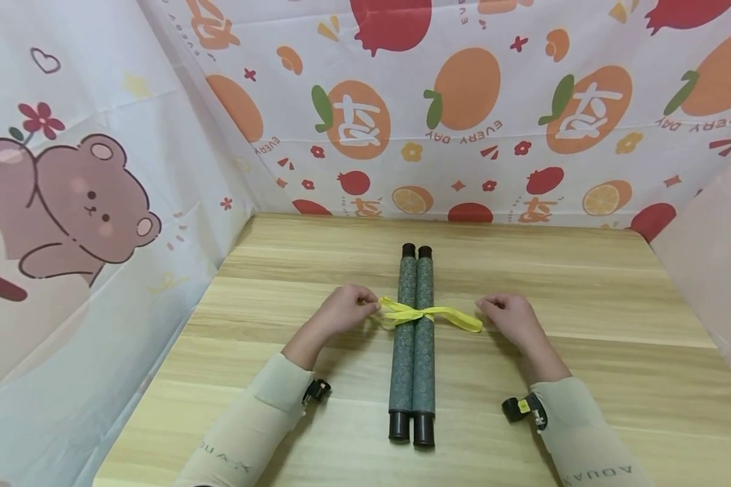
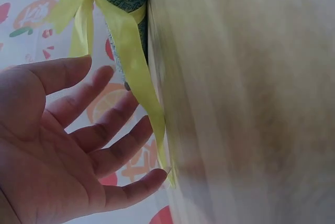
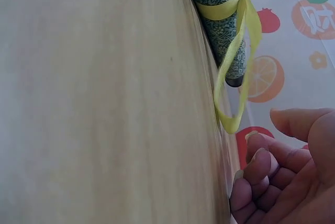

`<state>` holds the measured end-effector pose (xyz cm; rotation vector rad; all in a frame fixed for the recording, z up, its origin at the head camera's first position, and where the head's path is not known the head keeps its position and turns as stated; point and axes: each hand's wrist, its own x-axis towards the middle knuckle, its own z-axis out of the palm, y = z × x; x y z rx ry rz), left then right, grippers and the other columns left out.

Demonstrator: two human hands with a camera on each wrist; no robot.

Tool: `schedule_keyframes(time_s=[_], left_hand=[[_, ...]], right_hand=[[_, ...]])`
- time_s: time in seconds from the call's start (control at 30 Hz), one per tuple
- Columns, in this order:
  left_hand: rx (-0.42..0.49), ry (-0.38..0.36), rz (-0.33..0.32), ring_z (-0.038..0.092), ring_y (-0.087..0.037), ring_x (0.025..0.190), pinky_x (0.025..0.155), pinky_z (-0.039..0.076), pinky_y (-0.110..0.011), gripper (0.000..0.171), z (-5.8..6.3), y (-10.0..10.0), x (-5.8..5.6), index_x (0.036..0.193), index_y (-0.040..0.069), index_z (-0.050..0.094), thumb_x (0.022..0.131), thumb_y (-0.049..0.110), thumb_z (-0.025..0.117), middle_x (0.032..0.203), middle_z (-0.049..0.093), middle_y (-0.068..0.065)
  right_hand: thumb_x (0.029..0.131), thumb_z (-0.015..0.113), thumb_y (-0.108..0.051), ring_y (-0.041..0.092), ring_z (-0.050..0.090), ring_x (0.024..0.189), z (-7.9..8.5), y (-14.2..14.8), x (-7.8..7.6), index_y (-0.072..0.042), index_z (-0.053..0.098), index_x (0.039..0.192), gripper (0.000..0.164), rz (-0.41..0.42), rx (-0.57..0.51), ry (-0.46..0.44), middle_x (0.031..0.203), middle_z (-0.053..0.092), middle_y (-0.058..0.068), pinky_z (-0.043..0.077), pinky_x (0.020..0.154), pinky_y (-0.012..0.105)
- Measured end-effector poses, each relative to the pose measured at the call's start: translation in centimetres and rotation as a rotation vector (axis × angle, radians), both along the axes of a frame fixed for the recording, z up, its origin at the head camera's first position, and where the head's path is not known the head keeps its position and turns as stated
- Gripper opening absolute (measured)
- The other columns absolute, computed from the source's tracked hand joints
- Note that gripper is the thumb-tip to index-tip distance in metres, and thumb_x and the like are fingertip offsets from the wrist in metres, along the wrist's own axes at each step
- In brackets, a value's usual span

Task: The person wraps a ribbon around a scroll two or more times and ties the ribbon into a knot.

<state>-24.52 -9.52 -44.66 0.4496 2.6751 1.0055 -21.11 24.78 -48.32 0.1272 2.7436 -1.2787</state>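
Two green patterned scroll rolls (image 1: 413,372) with dark end knobs lie side by side on the wooden table. A yellow ribbon (image 1: 457,316) wraps their middle, knotted on top, with a loop out to the right and loose lengths to the left. My left hand (image 1: 348,310) is beside the left lengths; in the left wrist view its fingers (image 2: 118,150) are spread, and the thumb stands apart from them near a ribbon tail (image 2: 82,30). Just past the right loop (image 3: 230,122) is my right hand (image 1: 514,316), its fingers loosely curled, thumb apart, holding nothing.
The wooden tabletop (image 1: 585,291) extends around the rolls on both sides. Behind it hangs a white cloth (image 1: 402,176) printed with fruit, and a bear-printed cloth (image 1: 109,203) hangs at the left. Small wrist cameras sit at both sleeves.
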Motion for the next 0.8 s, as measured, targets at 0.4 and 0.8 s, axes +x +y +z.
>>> schedule_keyframes(time_s=[0.4,0.8], left_hand=[[0.014,0.035,0.028,0.059,-0.031,0.119,0.102,0.045,-0.051,0.021,0.8,-1.3,-0.8,0.107,0.010,0.073,0.098,0.025,0.061,0.113,0.070,-0.007],[-0.118,0.188,0.114,0.053,-0.033,0.128,0.102,0.042,-0.058,0.061,1.1,-0.8,-2.2,0.141,0.015,0.052,0.096,0.054,0.055,0.141,0.057,-0.008]], right_hand=[[0.100,0.053,-0.041,0.023,0.062,0.093,0.1,-0.3,-0.3,-0.005,0.067,0.122,0.044,0.015,0.011,-0.027,0.101,0.071,0.011,0.049,0.078,0.033],[0.100,0.054,-0.038,0.024,0.057,0.087,1.0,0.2,-1.4,-0.005,0.065,0.125,0.042,0.116,0.159,0.127,0.101,0.067,0.012,0.048,0.072,0.036]])
